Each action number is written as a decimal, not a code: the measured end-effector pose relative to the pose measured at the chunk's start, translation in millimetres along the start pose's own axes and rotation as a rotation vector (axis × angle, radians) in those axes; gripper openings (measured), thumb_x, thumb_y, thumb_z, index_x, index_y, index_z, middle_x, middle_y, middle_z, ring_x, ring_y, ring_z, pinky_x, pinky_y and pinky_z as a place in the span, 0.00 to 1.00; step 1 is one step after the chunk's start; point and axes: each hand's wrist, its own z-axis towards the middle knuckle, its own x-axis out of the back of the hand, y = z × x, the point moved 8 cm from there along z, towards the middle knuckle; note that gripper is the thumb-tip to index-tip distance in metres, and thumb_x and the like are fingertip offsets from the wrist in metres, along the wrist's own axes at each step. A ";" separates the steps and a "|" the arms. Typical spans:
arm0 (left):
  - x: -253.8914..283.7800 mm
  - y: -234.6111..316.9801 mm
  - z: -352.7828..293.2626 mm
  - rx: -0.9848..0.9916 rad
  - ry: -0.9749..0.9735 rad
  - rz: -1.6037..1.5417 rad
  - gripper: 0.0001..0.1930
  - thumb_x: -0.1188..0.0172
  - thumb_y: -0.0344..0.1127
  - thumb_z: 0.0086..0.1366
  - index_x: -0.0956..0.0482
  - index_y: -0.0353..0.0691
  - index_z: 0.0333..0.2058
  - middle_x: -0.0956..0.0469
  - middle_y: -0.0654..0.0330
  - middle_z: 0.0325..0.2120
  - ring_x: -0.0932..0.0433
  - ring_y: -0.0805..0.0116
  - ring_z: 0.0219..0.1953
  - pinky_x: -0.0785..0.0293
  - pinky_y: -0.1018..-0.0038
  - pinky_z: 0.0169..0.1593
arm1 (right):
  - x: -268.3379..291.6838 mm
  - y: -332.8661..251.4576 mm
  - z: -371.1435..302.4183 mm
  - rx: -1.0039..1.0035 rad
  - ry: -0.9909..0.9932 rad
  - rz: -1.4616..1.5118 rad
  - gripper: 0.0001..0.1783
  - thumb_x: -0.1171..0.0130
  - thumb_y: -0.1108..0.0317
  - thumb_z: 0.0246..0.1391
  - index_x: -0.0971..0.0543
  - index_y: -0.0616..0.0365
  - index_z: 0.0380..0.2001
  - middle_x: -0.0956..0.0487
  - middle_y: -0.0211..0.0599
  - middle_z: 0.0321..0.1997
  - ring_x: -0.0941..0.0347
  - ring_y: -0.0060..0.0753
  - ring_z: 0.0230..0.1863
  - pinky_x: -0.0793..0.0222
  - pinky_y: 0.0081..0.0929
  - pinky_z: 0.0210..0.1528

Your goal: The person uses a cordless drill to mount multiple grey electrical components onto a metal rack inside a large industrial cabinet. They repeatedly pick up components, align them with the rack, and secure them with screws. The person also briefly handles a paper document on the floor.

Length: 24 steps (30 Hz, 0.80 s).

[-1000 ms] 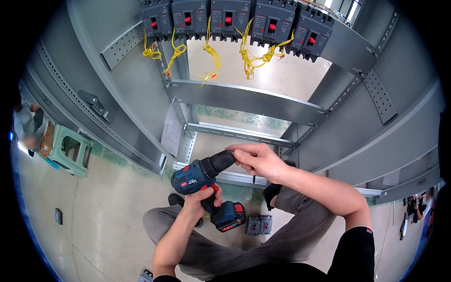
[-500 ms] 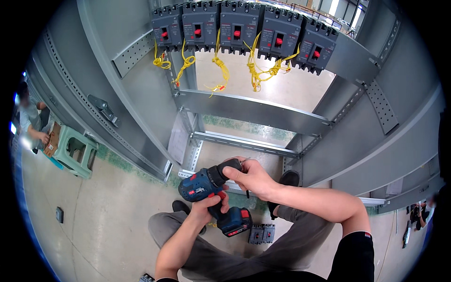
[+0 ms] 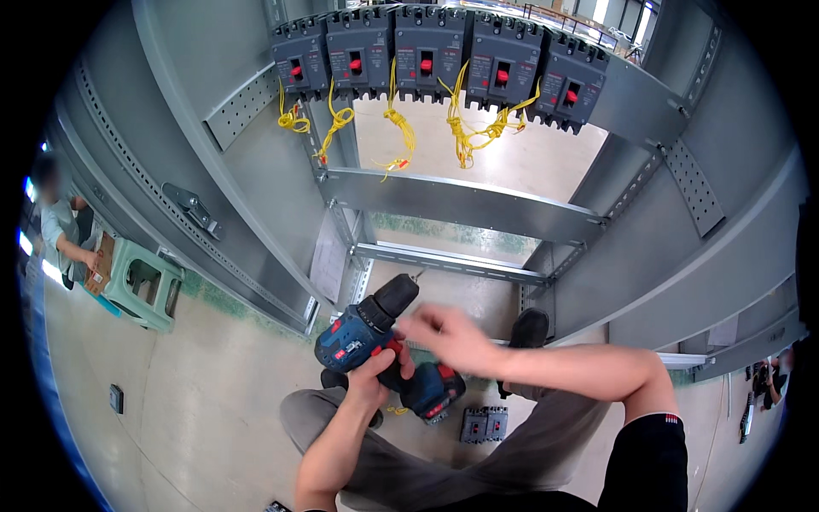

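Observation:
My left hand (image 3: 373,381) is wrapped round the handle of a blue and black cordless drill (image 3: 351,340), index finger by the red trigger. The drill's black chuck (image 3: 397,294) points up and to the right, and a thin bit (image 3: 417,276) sticks out of it. Just right of the drill is my right hand (image 3: 456,341), its fingers curled and smeared by motion; whether anything is in them I cannot make out. Below the handle, the battery (image 3: 432,394) hangs over my lap. In front of me stands a grey metal cabinet frame with crossbars (image 3: 469,203).
Several dark circuit breakers (image 3: 429,53) with red switches line the upper rail, yellow wires (image 3: 399,128) dangling below. More small breakers (image 3: 484,424) lie on the floor between my legs. At left, a person (image 3: 66,235) sits by a green stool (image 3: 143,286); another person (image 3: 775,380) is far right.
My right hand has come off the chuck and dropped slightly, baring the bit. A short dark rod that showed below that hand is no longer visible. My left hand still holds the drill.

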 end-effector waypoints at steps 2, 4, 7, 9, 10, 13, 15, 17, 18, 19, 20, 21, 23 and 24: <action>7.6 5.5 2.8 -0.057 0.018 0.115 0.21 0.35 0.32 0.56 0.26 0.34 0.47 0.24 0.57 0.26 0.24 0.65 0.25 0.27 0.70 0.32 | 29.0 -9.0 4.0 0.093 0.087 -0.180 0.17 0.43 0.59 0.61 0.22 0.66 0.35 0.25 0.37 0.24 0.31 0.25 0.27 0.33 0.25 0.35; 15.3 15.8 3.6 -0.126 0.086 0.310 0.17 0.35 0.33 0.57 0.26 0.36 0.44 0.26 0.58 0.25 0.26 0.64 0.22 0.30 0.69 0.28 | 49.1 -32.9 -0.8 0.325 0.181 -0.396 0.18 0.37 0.59 0.53 0.23 0.63 0.40 0.24 0.39 0.36 0.29 0.34 0.36 0.31 0.30 0.39; 19.5 41.0 -0.9 -0.310 -0.039 1.052 0.12 0.34 0.31 0.56 0.22 0.35 0.39 0.22 0.58 0.26 0.23 0.64 0.25 0.28 0.69 0.30 | 34.9 -76.1 -15.3 0.677 0.066 -0.878 0.26 0.32 0.61 0.43 0.25 0.60 0.45 0.27 0.41 0.47 0.30 0.43 0.44 0.30 0.36 0.46; -20.2 55.3 -4.8 -0.375 -0.364 1.101 0.17 0.31 0.33 0.49 0.20 0.35 0.39 0.19 0.54 0.29 0.20 0.63 0.29 0.26 0.70 0.35 | 16.9 -64.3 -13.3 0.627 -0.239 -1.032 0.25 0.30 0.62 0.38 0.23 0.59 0.41 0.24 0.41 0.44 0.30 0.46 0.46 0.33 0.38 0.52; -27.1 47.6 -5.7 -0.307 -0.426 1.160 0.19 0.32 0.35 0.47 0.20 0.35 0.40 0.20 0.53 0.28 0.20 0.61 0.29 0.27 0.70 0.35 | 2.9 -39.4 -8.6 0.463 -0.481 -1.027 0.23 0.30 0.61 0.37 0.22 0.58 0.38 0.23 0.41 0.40 0.29 0.46 0.44 0.31 0.39 0.50; -41.5 27.5 -14.5 -0.240 -0.573 1.166 0.24 0.32 0.39 0.45 0.20 0.36 0.42 0.21 0.53 0.27 0.21 0.55 0.29 0.27 0.70 0.37 | -19.5 21.0 -17.5 0.022 -0.957 -0.829 0.18 0.30 0.62 0.35 0.21 0.56 0.32 0.21 0.42 0.34 0.26 0.48 0.38 0.29 0.41 0.44; -33.7 20.9 -17.8 -0.164 -0.534 1.166 0.21 0.33 0.36 0.47 0.20 0.36 0.42 0.21 0.55 0.27 0.21 0.58 0.28 0.28 0.71 0.37 | -23.1 24.0 -18.6 -0.024 -0.950 -0.815 0.16 0.32 0.63 0.36 0.21 0.57 0.31 0.21 0.42 0.30 0.24 0.49 0.35 0.28 0.42 0.40; -22.8 20.4 -17.0 -0.182 -0.415 1.072 0.17 0.33 0.35 0.51 0.19 0.35 0.40 0.20 0.56 0.27 0.20 0.62 0.28 0.27 0.72 0.37 | -11.2 6.7 -12.7 0.150 -0.691 -0.966 0.15 0.35 0.63 0.38 0.21 0.58 0.31 0.20 0.43 0.27 0.21 0.49 0.35 0.27 0.41 0.36; -16.1 18.4 -17.8 -0.184 -0.352 1.029 0.15 0.33 0.34 0.52 0.19 0.35 0.39 0.20 0.56 0.27 0.20 0.64 0.28 0.27 0.73 0.37 | -7.1 -5.4 -6.8 0.291 -0.494 -1.052 0.12 0.37 0.67 0.37 0.22 0.58 0.29 0.22 0.39 0.24 0.23 0.46 0.32 0.28 0.40 0.32; -7.3 13.1 -20.8 -0.190 -0.235 0.968 0.15 0.33 0.33 0.55 0.21 0.33 0.40 0.21 0.56 0.27 0.20 0.65 0.28 0.27 0.72 0.36 | -7.5 -18.4 2.1 0.460 -0.332 -1.107 0.12 0.36 0.68 0.36 0.23 0.57 0.28 0.24 0.38 0.25 0.24 0.45 0.32 0.28 0.39 0.33; 4.5 -3.5 -14.5 0.033 -0.087 0.540 0.16 0.34 0.32 0.55 0.23 0.32 0.41 0.22 0.56 0.26 0.22 0.64 0.26 0.27 0.70 0.35 | -9.9 -29.6 11.1 0.629 -0.161 -1.151 0.12 0.36 0.68 0.35 0.24 0.57 0.28 0.25 0.37 0.26 0.26 0.44 0.32 0.29 0.38 0.34; 4.9 -22.4 -11.3 0.245 0.054 0.108 0.17 0.34 0.32 0.55 0.25 0.32 0.43 0.23 0.55 0.26 0.23 0.64 0.25 0.27 0.69 0.34 | -8.9 -38.9 15.4 0.795 0.023 -1.178 0.12 0.36 0.69 0.34 0.24 0.56 0.27 0.26 0.35 0.27 0.28 0.43 0.33 0.29 0.37 0.35; -4.6 -33.7 -2.2 0.357 0.117 -0.252 0.16 0.39 0.33 0.58 0.28 0.31 0.43 0.27 0.55 0.24 0.27 0.63 0.22 0.29 0.68 0.32 | -11.6 -34.5 30.9 0.817 0.106 -1.301 0.15 0.37 0.68 0.34 0.25 0.57 0.30 0.26 0.35 0.31 0.29 0.40 0.36 0.30 0.34 0.38; -0.8 -31.1 1.4 0.380 0.113 -0.321 0.16 0.40 0.34 0.58 0.28 0.31 0.43 0.27 0.55 0.24 0.27 0.64 0.22 0.29 0.68 0.31 | -13.7 -34.2 35.3 0.825 0.151 -1.360 0.16 0.37 0.68 0.34 0.25 0.57 0.31 0.26 0.35 0.33 0.30 0.38 0.38 0.30 0.33 0.40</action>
